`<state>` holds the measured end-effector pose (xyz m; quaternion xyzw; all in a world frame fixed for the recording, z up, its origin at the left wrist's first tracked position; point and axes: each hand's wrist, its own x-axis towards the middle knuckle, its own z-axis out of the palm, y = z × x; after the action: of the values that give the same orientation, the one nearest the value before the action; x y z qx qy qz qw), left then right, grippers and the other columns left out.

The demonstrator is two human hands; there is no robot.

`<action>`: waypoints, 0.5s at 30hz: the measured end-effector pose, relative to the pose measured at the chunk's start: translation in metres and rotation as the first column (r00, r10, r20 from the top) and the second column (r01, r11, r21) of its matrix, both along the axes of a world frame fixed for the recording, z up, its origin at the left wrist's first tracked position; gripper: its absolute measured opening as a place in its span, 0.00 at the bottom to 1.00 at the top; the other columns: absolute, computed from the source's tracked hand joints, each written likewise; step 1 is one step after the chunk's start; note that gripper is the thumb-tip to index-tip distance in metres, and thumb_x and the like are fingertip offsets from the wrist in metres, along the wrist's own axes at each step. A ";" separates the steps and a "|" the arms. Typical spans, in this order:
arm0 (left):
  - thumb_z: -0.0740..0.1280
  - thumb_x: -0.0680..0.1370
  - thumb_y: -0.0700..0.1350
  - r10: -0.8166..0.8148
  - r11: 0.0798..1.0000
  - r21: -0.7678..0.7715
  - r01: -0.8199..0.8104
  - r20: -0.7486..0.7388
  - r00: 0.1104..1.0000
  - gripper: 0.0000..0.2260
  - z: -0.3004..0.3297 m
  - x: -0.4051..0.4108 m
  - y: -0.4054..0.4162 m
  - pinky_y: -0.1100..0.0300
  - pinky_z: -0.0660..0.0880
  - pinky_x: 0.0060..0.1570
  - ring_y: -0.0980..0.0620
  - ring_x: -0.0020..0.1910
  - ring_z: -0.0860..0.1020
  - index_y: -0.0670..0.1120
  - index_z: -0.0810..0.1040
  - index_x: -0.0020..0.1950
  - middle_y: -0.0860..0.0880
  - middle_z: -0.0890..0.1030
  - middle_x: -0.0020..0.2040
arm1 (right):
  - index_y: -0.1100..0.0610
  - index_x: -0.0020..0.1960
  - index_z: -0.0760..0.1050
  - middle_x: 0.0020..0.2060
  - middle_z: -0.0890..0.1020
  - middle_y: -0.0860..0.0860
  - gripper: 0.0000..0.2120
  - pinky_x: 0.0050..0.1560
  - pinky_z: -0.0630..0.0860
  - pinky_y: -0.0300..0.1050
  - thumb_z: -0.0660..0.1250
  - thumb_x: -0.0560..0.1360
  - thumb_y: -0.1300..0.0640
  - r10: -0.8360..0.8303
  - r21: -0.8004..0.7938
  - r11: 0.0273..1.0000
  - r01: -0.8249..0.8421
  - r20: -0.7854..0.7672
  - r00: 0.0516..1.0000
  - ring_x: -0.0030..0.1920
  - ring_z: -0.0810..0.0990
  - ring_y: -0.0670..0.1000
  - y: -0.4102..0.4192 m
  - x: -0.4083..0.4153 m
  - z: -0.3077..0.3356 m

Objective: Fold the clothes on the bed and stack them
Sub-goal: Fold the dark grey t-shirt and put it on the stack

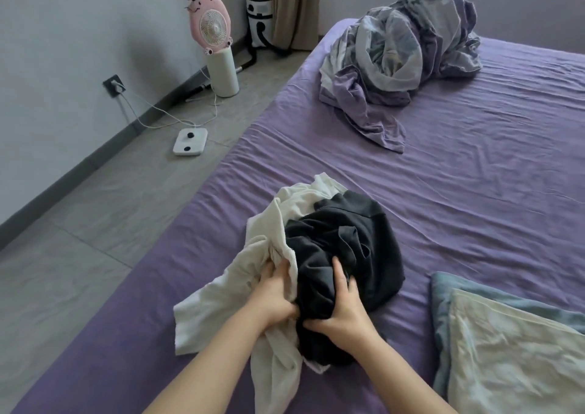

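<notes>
Reaching forward over the bed [474,192], two bare hands work in a heap of clothes that lies on the near part of the purple sheet. The left hand [275,290] has its fingers curled into the white garment [231,293], gripping a fold of it. The right hand [343,309] has its fingers bent round the black garment [345,242] and holds a bunch of the dark cloth. Both garments are crumpled and unfolded, touching each other, the white one on the left of the black one and partly under it.

Just to the right of the heap, at the near right corner, lies a pillow [506,350] with a pale cover and a blue-grey edge. The sheet is wrinkled everywhere, with long creases running across it.

Well beyond the heap, at the far side of the bed, a rumpled quilt [402,62] in lilac and grey is piled up.

Left of the bed is a floor of grey tiles [79,239]. On it, to the far left of the heap, a white scale [190,142] lies flat, with a white cable near it running to a wall socket [114,86]. Farther away a pink fan [211,24] stands on a white cylinder [223,73] near the grey wall. Behind it, in the corner, a brown curtain [292,5] hangs down beside a white and black appliance [259,21].
</notes>
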<state>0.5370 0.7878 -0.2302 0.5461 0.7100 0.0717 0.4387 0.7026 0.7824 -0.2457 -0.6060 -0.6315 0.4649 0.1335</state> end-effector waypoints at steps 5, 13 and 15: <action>0.64 0.70 0.28 0.187 0.976 0.010 -0.220 0.487 0.853 0.36 0.040 0.034 -0.016 0.53 0.66 0.69 0.51 0.68 0.69 0.49 0.59 0.74 0.48 0.71 0.67 | 0.51 0.76 0.49 0.69 0.65 0.53 0.53 0.72 0.61 0.47 0.75 0.59 0.63 -0.026 0.016 0.999 0.031 -0.238 0.971 0.71 0.63 0.50 -0.008 0.003 0.023; 0.62 0.70 0.26 0.051 0.971 0.176 -0.161 0.508 0.860 0.31 0.162 0.080 0.006 0.50 0.70 0.66 0.48 0.64 0.73 0.46 0.65 0.70 0.44 0.76 0.61 | 0.49 0.74 0.55 0.67 0.69 0.51 0.48 0.68 0.66 0.42 0.75 0.59 0.63 -0.042 0.189 0.976 0.105 -0.312 0.949 0.67 0.68 0.48 0.010 0.053 0.154; 0.62 0.70 0.26 0.014 0.959 0.238 -0.153 0.498 0.867 0.30 0.200 0.103 0.014 0.50 0.70 0.65 0.46 0.63 0.73 0.44 0.65 0.70 0.41 0.76 0.61 | 0.49 0.73 0.56 0.66 0.70 0.52 0.47 0.65 0.67 0.39 0.75 0.60 0.65 -0.048 0.244 0.961 0.132 -0.322 0.946 0.66 0.69 0.48 0.016 0.075 0.193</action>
<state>0.6404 0.8013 -0.0298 0.5330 0.5818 0.3231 0.5225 0.7773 0.7980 -0.0528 -0.5300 -0.6297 0.4609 0.3320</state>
